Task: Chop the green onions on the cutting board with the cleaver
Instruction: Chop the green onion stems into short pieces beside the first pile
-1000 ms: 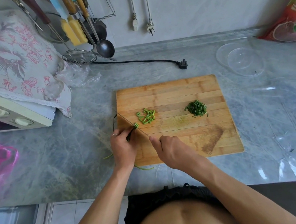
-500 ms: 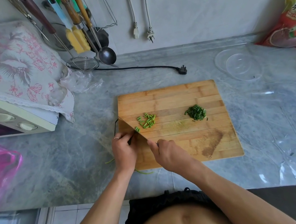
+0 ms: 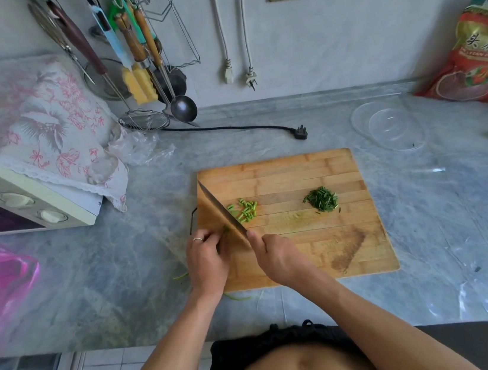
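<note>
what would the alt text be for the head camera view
The right hand holds a cleaver over green onions gripped by the left hand on a wooden cutting board, with two piles of cut pieces beside the blade.

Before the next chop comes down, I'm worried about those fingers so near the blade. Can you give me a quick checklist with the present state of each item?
1. Right hand grips the cleaver handle: ok.
2. Left hand holds the green onion stalks beside the blade: ok.
3. Left fingertips tucked back from the edge: cannot tell, they lie very close to the blade.
4. Cut pieces lie on the blade's far side, out of its path: ok.
5. Cutting board lies flat on the countertop: ok.
6. Finely chopped pile sits well away from the blade: ok.
</note>
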